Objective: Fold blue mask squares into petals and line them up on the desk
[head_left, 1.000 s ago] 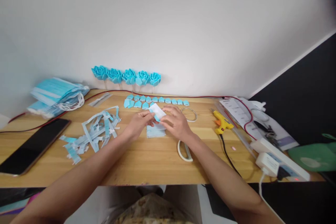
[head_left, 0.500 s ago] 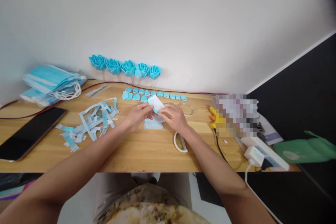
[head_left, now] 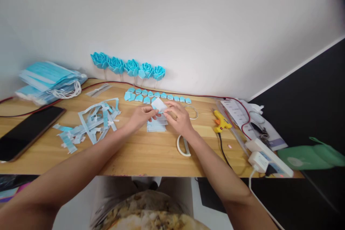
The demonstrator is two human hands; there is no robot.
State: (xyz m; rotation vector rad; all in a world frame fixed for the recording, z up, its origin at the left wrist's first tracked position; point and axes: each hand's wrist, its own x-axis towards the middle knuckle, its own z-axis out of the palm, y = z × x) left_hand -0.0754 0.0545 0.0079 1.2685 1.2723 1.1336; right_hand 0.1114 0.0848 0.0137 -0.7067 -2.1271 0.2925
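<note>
Between my two hands is a small square of face mask fabric (head_left: 159, 104), white on the face toward me with a blue edge low down. My left hand (head_left: 145, 115) pinches its lower left side. On the right, my right hand (head_left: 178, 115) grips its lower right edge with thumb and fingers. Under the hands lies a stack of cut pale blue fabric pieces (head_left: 156, 126). Just behind, folded blue petals (head_left: 147, 100) are lined up in rows. A white-handled tool (head_left: 181, 149), perhaps scissors, lies partly under my right forearm.
Blue fabric roses (head_left: 132, 67) on sticks lean against the wall. Fabric scraps (head_left: 94, 125), a phone (head_left: 29, 133) and stacked face masks (head_left: 48, 79) are on the left. To the right are a yellow glue gun (head_left: 222, 121), a power strip (head_left: 272, 158) and a green pouch (head_left: 309, 156).
The lower edge of the fabric square is now folded up more, so it looks shorter and pointed at the top. My fingers have shifted slightly along it. The view has moved a little.
</note>
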